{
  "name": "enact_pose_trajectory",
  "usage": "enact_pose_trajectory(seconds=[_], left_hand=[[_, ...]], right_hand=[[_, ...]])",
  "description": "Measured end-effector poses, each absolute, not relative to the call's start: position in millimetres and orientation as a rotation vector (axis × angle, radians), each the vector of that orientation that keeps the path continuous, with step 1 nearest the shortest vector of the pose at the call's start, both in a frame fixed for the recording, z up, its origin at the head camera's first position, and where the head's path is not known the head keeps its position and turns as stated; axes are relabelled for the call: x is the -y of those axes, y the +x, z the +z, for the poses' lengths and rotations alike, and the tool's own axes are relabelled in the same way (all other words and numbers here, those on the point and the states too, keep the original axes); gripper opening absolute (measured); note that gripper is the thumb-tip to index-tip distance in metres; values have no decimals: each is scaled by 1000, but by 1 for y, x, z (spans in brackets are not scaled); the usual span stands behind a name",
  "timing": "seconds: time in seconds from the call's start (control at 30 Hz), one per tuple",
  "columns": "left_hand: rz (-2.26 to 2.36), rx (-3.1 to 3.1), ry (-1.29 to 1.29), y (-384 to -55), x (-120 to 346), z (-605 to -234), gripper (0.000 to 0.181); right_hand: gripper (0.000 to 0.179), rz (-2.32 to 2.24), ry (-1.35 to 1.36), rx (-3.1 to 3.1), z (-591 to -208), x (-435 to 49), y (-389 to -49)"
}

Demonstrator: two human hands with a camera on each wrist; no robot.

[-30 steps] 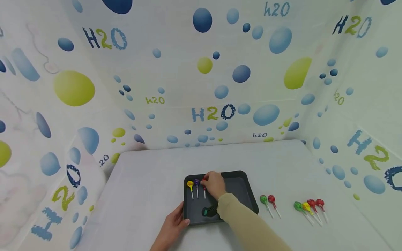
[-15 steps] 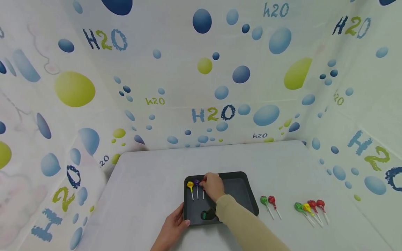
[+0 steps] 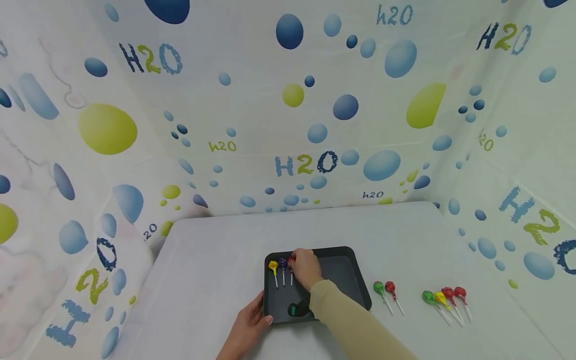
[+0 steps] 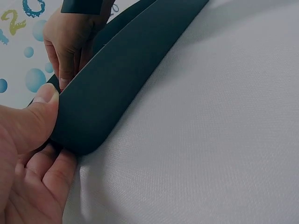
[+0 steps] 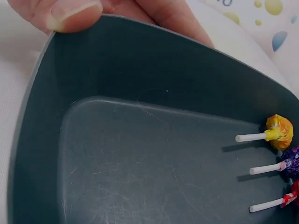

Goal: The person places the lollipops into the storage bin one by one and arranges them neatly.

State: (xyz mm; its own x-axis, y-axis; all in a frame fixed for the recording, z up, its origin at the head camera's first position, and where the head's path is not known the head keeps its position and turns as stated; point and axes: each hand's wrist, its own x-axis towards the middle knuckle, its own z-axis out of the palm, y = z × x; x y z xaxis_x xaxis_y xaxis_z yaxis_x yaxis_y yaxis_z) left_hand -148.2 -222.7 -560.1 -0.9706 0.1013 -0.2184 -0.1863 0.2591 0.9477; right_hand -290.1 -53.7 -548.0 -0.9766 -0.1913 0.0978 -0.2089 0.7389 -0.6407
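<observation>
A dark grey tray [image 3: 340, 277] lies on the white table. My left hand [image 3: 249, 320] grips its near left corner, the thumb [image 4: 46, 100] over the rim and fingers under the edge. Inside, along the far left, a yellow lollipop [image 3: 273, 265] and a purple lollipop [image 3: 283, 263] lie side by side, sticks toward me. My right hand [image 3: 307, 269] reaches into the tray and pinches a red lollipop [image 5: 288, 199] by its head, just right of the purple one. Fingers partly cover that head in the head view; its stick lies parallel to the other two.
Right of the tray lie a green lollipop [image 3: 379, 287] and a red one [image 3: 390, 287]. Farther right is a group: one green [image 3: 429, 297], one yellow [image 3: 440, 298] and two red. A dark wrist camera [image 3: 298, 308] hangs over the tray floor. Patterned cloth walls [image 3: 252, 100] surround the table.
Over the last second my right hand has shifted slightly left with the red lollipop, bringing it a little closer to the purple one. The left hand and tray stay put.
</observation>
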Motion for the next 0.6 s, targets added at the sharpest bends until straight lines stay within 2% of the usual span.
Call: enact_pose_trajectory(seconds=[0.6], left_hand=[[1803,-2293,-40,-147,224,-563,83]], right_hand=[[17,1054,324,2908,-544,50,-288]])
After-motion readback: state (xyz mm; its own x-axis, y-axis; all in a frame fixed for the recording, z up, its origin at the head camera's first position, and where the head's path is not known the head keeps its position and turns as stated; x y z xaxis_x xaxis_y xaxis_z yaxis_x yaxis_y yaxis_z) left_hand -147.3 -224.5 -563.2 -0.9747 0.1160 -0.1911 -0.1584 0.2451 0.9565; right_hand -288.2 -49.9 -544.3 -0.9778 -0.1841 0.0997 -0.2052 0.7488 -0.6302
